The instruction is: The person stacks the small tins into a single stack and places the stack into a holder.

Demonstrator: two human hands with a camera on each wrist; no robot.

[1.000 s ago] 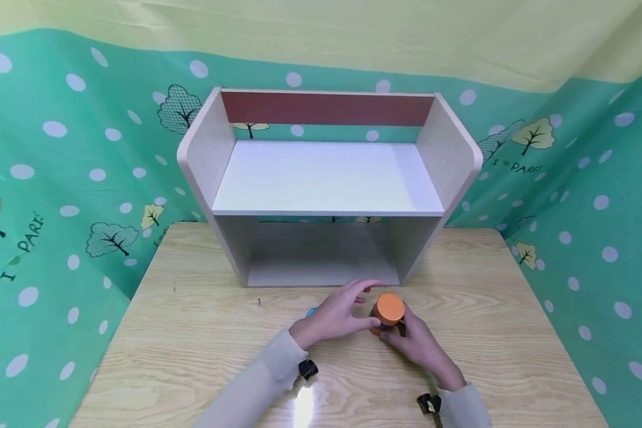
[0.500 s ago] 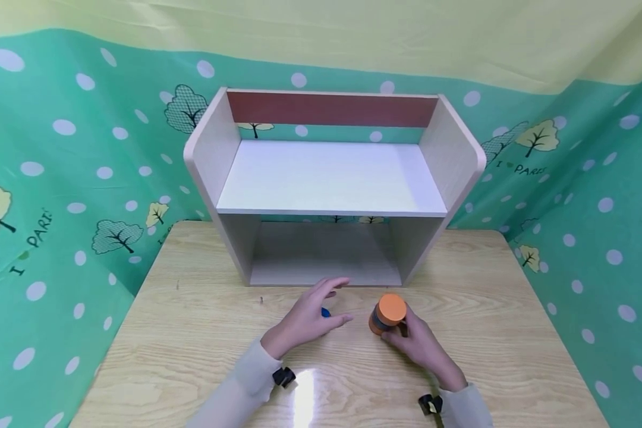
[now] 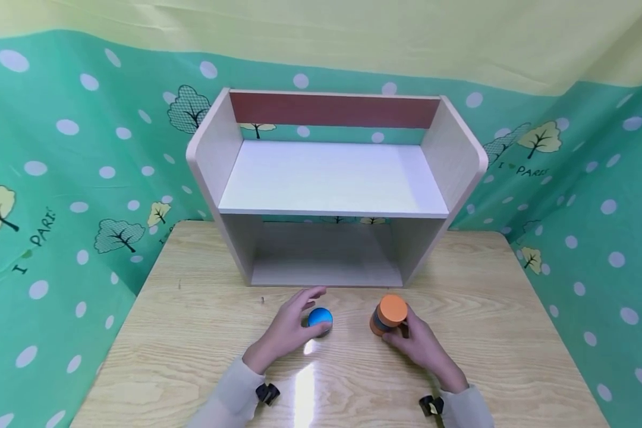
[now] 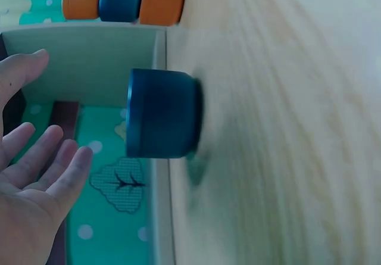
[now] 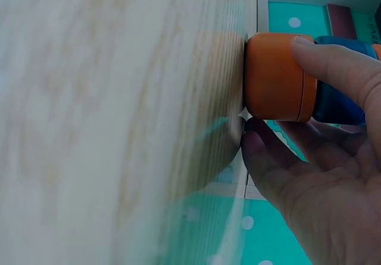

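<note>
On the table stands a stack of three small round lidded tins: an orange top tin (image 3: 393, 308), a blue middle tin (image 4: 121, 0) and an orange bottom tin (image 5: 277, 77). My right hand (image 3: 418, 340) holds the stack low on its right side, the thumb on the bottom tin and the fingers reaching behind it. Left of the stack, a separate blue tin (image 3: 319, 320) stands on the table. Beside it hovers my left hand (image 3: 289, 327), thumb and fingers spread around its near and far sides. In the left wrist view these fingers (image 4: 70, 172) show a gap from that tin.
A two-tier white shelf unit (image 3: 331, 212) stands on the wooden table (image 3: 182, 351) just behind the tins. A green and yellow patterned cloth (image 3: 75, 148) hangs at the back and sides. A black wrist strap piece (image 3: 268, 393) sits at my left sleeve.
My left hand has left the orange and blue stack and moved left and down to the separate blue tin, which now shows. The right hand has kept its hold on the stack.
</note>
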